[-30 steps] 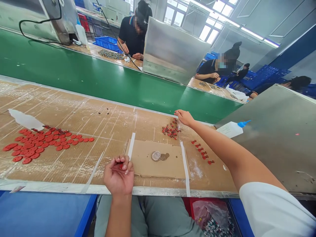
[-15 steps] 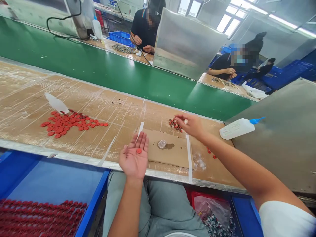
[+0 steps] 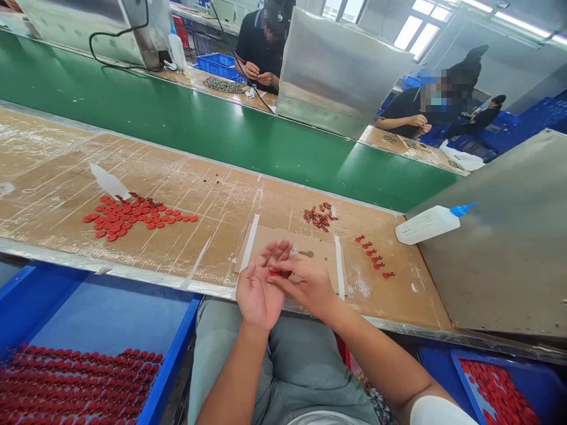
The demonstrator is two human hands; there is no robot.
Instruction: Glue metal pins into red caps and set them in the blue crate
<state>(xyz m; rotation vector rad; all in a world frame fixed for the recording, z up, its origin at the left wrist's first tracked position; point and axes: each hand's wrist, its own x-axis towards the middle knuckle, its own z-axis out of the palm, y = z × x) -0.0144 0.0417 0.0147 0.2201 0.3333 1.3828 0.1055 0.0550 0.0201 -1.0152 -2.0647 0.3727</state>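
Note:
My left hand (image 3: 261,295) is palm up with its fingers stretched out, and a small red disc (image 3: 275,273) rests on it at the finger bases. Over that palm, my right hand (image 3: 310,283) pinches a small red-and-dark piece (image 3: 286,274), partly hidden by the fingers, against the disc. Behind the hands a small clear cup (image 3: 294,251) stands on a cardboard sheet (image 3: 266,235), half covered by my fingers. Farther back lies a pile of small red-and-black parts (image 3: 318,218). To the right is a row of several red discs with dark parts on them (image 3: 372,255).
A heap of red discs (image 3: 119,221) lies left, with a white bottle-like piece (image 3: 108,181) over it. A blue-tipped bottle (image 3: 427,225) leans by a metal panel (image 3: 500,236). Blue trays (image 3: 177,336) flank my lap. Beyond the green belt (image 3: 212,136), a co-worker (image 3: 261,53) handles small parts.
My right hand has come from the small parts pile down to my left palm and now pinches over the disc. My left hand has shifted slightly right. The row of discs has come into view.

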